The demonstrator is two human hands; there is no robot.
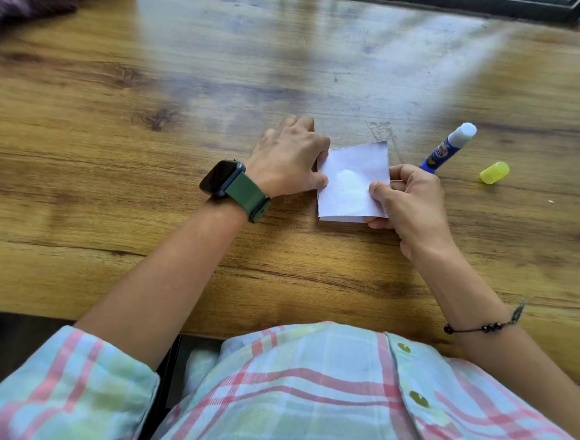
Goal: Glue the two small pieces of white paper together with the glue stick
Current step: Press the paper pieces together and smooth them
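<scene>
Left hand pinched the paper's left edge, right hand its right, mid-table. Sheets could slip askew (lower edge peeking out); uncapped glue stick near the cap might dry.

Head-worn wide view, facing forward and down, close over wooden table

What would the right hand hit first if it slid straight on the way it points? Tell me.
Probably the glue stick. The right hand, pinching the white paper, points up and slightly right, and the uncapped stick lies just beyond its knuckles. Depth is unclear.
</scene>
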